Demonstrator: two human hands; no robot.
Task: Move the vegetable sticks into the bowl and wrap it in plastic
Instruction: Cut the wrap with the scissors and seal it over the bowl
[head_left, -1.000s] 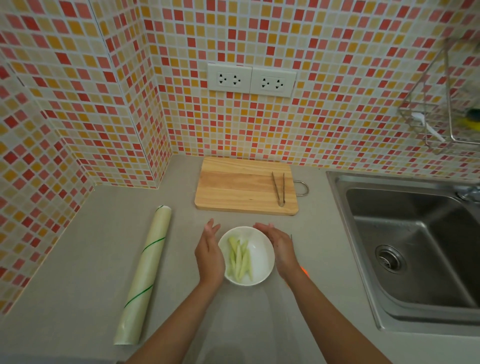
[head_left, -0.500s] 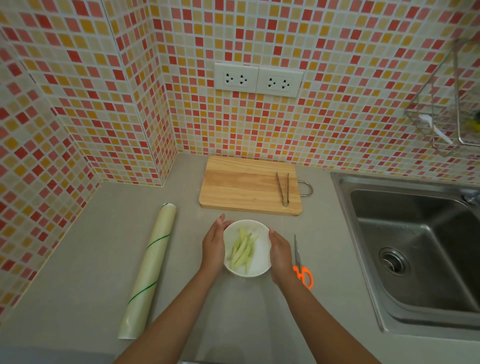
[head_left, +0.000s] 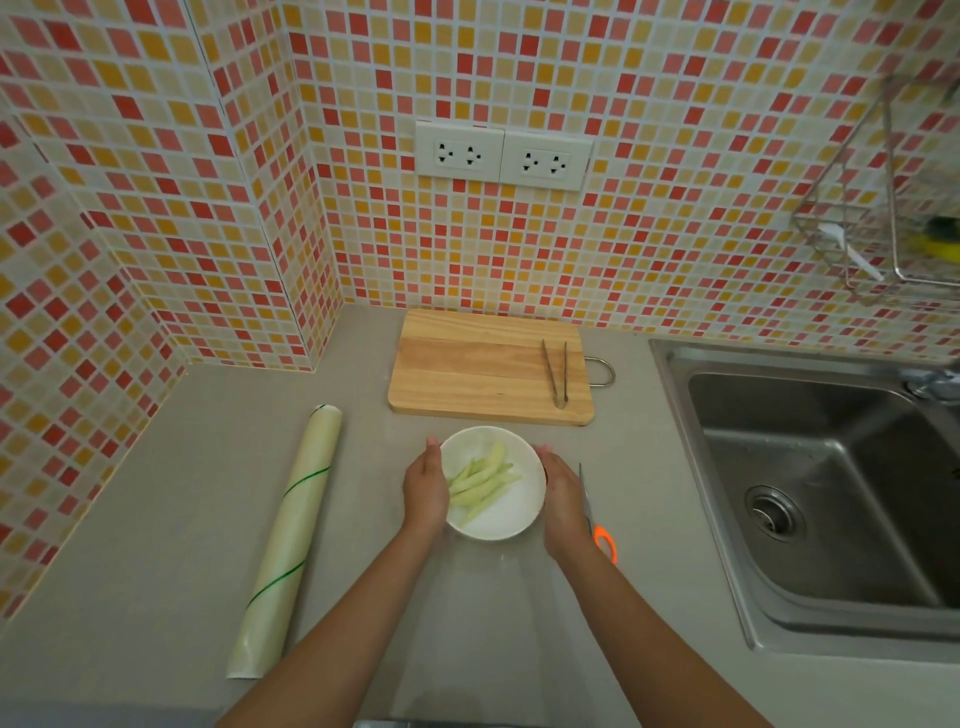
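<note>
In the lower middle of the frame a white bowl (head_left: 493, 486) stands on the grey worktop (head_left: 156, 519) with pale green vegetable sticks (head_left: 480, 486) lying inside it. The left hand (head_left: 426, 491) is pressed against the bowl's left side and the right hand (head_left: 563, 496) against its right side, both with fingers held together and fairly straight, cupping the bowl rather than curling round it. A sheet of clear plastic (head_left: 478, 623) lies on the worktop below the bowl, between the two forearms, and runs to the bottom edge of the frame; whether it reaches up over the bowl cannot be told.

Left of the bowl, well apart from it, a roll of plastic wrap (head_left: 288, 540) lies slanted on the worktop. Just right of the right hand lie scissors (head_left: 597, 525) with orange handles, partly hidden by the wrist. Above the bowl, near the tiled wall (head_left: 649, 208), a wooden cutting board (head_left: 488, 369) lies flat with metal tongs (head_left: 556, 371) on its right part. A steel sink (head_left: 831, 493) fills the right of the frame, and a wire rack (head_left: 883, 208) hangs on the wall at upper right. Two white sockets (head_left: 503, 154) sit in the wall above the board.
</note>
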